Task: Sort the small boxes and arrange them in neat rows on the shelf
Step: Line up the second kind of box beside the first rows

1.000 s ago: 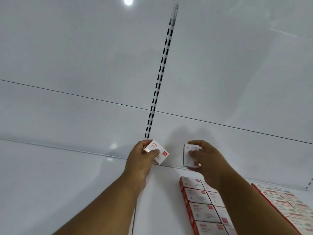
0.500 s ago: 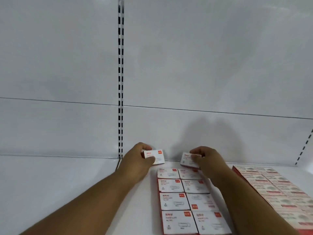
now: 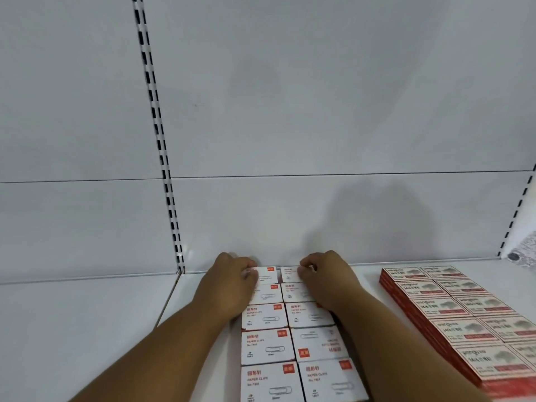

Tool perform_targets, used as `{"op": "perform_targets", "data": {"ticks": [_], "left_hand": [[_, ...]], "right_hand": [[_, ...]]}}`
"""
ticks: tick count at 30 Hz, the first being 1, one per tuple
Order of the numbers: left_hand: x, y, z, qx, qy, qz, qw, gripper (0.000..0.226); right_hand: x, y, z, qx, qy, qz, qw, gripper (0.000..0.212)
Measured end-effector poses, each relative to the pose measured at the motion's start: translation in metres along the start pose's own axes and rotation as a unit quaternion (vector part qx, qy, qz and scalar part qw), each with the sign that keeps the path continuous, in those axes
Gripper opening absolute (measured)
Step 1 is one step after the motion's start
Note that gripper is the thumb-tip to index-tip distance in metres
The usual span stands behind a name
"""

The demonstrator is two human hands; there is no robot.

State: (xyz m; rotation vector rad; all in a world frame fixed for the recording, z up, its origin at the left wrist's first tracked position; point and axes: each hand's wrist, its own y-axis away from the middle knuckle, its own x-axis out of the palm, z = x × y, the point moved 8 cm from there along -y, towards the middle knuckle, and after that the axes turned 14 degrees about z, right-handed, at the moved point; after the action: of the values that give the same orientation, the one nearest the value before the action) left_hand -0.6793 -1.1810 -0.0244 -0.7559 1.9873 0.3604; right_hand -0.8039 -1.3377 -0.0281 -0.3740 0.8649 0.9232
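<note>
Two columns of small white paper-clip boxes [image 3: 265,316] with red labels run from the front edge back to the rear wall on the white shelf [image 3: 87,329]. My left hand [image 3: 229,281] grips the rearmost box of the left column [image 3: 268,272], fingers curled over its far edge. My right hand [image 3: 324,278] grips the rearmost box of the right column [image 3: 288,273] the same way. Both boxes sit flat against the back of the shelf, side by side. My forearms cover part of the boxes behind.
A second block of red-sided boxes [image 3: 452,309] lies in rows at the right. A slotted upright [image 3: 162,158] runs up the back panel left of the hands, another slotted upright [image 3: 519,210] at far right. Bare shelf lies to the left.
Both hands lowered their boxes from mid-air down onto the shelf at the back of the two columns. The view tilted downward and more boxes came into sight.
</note>
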Motion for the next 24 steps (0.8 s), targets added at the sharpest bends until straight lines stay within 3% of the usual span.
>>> {"op": "perform_targets", "data": {"ticks": [12,16,24], "left_hand": [[0.004,-0.010,-0.004,0.048,-0.035,0.033,0.998,0.025],[-0.006,-0.005,0.006,-0.017,-0.031,0.006,0.999,0.039],[0.001,0.002,0.001,0.001,-0.064,0.053,0.997,0.022]], "right_hand": [[0.006,0.000,0.010,-0.014,0.065,0.018,0.998,0.031],[-0.006,0.007,0.008,0.010,0.076,-0.014,0.997,0.044],[0.003,0.010,0.012,0.006,0.142,0.037,0.989,0.033]]}}
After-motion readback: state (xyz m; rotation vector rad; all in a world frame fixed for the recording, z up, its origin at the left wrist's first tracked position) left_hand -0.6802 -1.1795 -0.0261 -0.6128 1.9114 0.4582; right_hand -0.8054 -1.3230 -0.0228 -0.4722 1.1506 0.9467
